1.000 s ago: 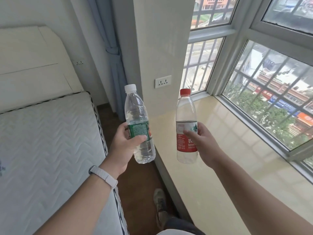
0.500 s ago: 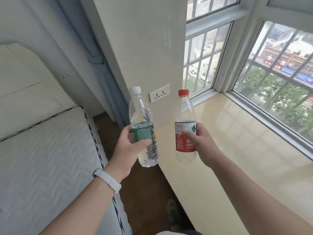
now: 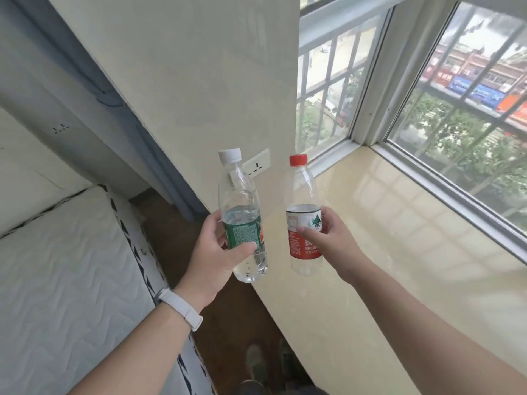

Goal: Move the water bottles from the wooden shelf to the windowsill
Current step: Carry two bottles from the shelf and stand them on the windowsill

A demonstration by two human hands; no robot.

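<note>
White Latin caps are seen on the red part of the label of the red-label bottle (image 3: 302, 215), approx. "NONGF"; the rest of the word is covered and the 1st letters can't be made out for sure. Part of a large white Chinese char. is seen above them, w/ a line of small print below, not legible. A green mountain logo is printed on the label's white band. Fine print is carried on the green-label bottle (image 3: 242, 232), too small to be read. Shop signs (image 3: 484, 95) outside are lettered but blurred.
</note>
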